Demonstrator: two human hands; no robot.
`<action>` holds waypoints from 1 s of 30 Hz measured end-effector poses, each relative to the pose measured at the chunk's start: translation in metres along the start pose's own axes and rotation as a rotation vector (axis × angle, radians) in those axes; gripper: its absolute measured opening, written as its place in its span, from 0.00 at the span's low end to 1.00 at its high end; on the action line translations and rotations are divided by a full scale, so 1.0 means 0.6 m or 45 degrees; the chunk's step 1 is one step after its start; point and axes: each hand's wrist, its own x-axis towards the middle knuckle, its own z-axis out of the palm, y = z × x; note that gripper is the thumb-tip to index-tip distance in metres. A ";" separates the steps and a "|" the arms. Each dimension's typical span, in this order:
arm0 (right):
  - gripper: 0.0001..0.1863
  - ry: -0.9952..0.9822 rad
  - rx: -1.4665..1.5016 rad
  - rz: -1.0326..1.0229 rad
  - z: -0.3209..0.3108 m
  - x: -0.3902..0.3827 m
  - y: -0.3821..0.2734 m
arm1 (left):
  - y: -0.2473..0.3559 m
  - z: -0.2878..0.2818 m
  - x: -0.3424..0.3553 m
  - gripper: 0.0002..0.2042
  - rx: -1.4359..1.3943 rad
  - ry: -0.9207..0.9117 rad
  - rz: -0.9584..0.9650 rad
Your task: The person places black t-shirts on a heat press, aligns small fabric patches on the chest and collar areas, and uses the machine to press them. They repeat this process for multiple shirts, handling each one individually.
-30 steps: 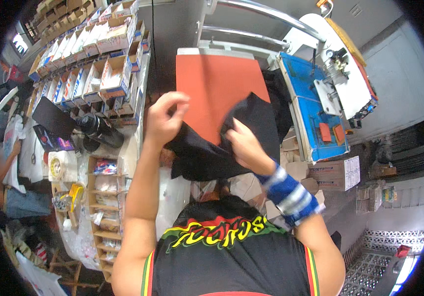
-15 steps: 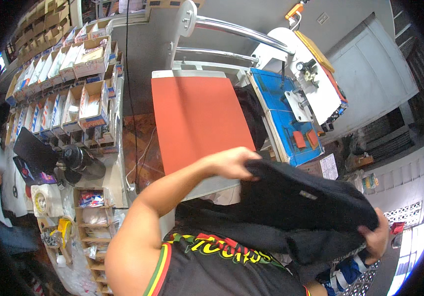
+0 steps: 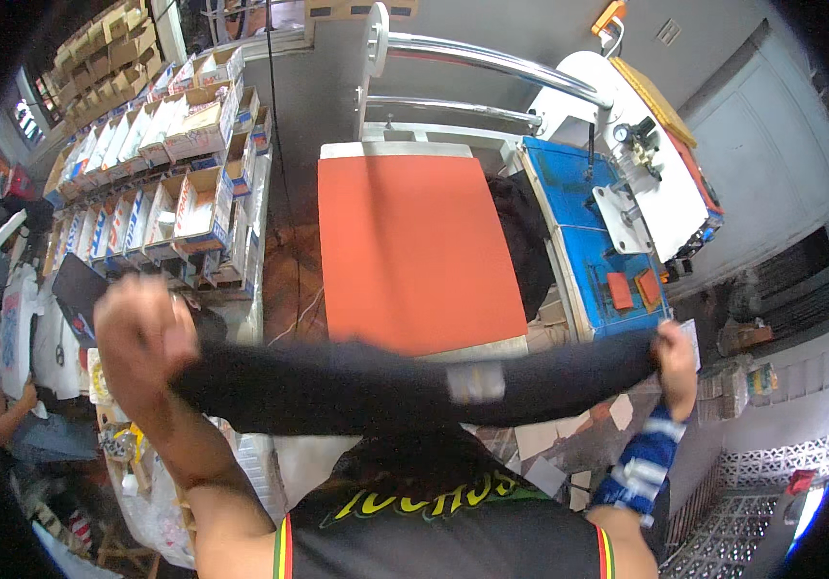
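A black garment (image 3: pixel 356 386) is stretched sideways between my two hands, in front of my chest. My left hand (image 3: pixel 147 328) grips its left end and is smeared by motion. At the right end, my right hand (image 3: pixel 678 365) holds the cloth in closed fingers. A small pale label (image 3: pixel 477 382) shows on the dark fabric, right of the middle. Just beyond the garment lies a flat orange pad (image 3: pixel 414 251) on the heat press's pale bed.
Right of the pad stands the white press head (image 3: pixel 641 145) with a blue pad (image 3: pixel 593 232) beside it. Chrome rails (image 3: pixel 491 58) run behind. Cardboard bins (image 3: pixel 197 207) line the left. A co-worker's arm (image 3: pixel 9 415) shows at the far left.
My left hand has swung left and my right hand has moved up and slightly left. The garment, bunched at the right before, is now pulled out wide across my front.
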 end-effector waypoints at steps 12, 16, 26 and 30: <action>0.12 -0.109 -0.074 -0.446 0.339 0.259 0.058 | -0.279 0.162 -0.087 0.13 1.017 0.290 -0.456; 0.36 -0.388 0.073 0.627 0.414 0.246 0.203 | -0.352 0.236 -0.292 0.27 0.595 0.512 -1.414; 0.07 -0.290 1.451 0.874 0.516 0.389 0.281 | -0.441 0.186 -0.274 0.32 0.311 0.811 -1.458; 0.07 -0.182 1.189 0.604 0.446 0.335 0.219 | -0.350 0.112 -0.281 0.32 0.414 0.805 -1.200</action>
